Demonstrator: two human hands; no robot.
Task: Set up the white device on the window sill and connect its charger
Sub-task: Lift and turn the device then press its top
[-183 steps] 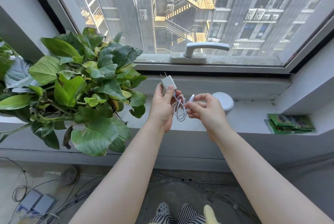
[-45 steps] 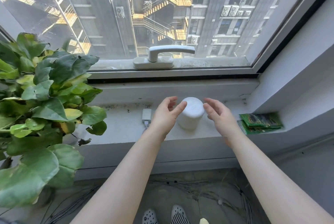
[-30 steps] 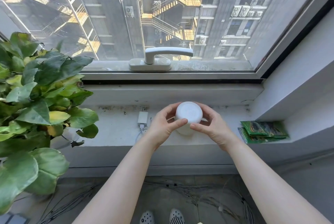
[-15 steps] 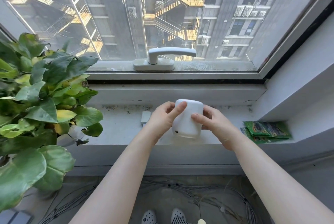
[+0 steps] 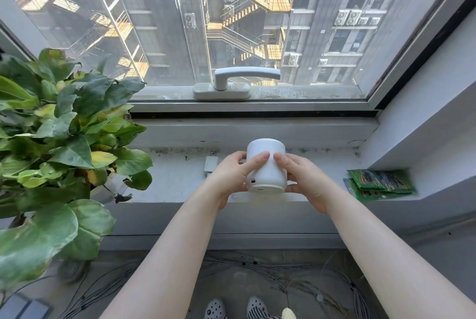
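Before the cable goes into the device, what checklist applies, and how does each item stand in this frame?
1. White device held by both hands, left hand, right hand: ok.
2. Port on its lower side turned toward the camera: ok.
3. Charger lying on the sill, beside the left hand: ok.
4. Cable plug end located: cannot tell, hidden.
5. A hand free for the cable: not ok.
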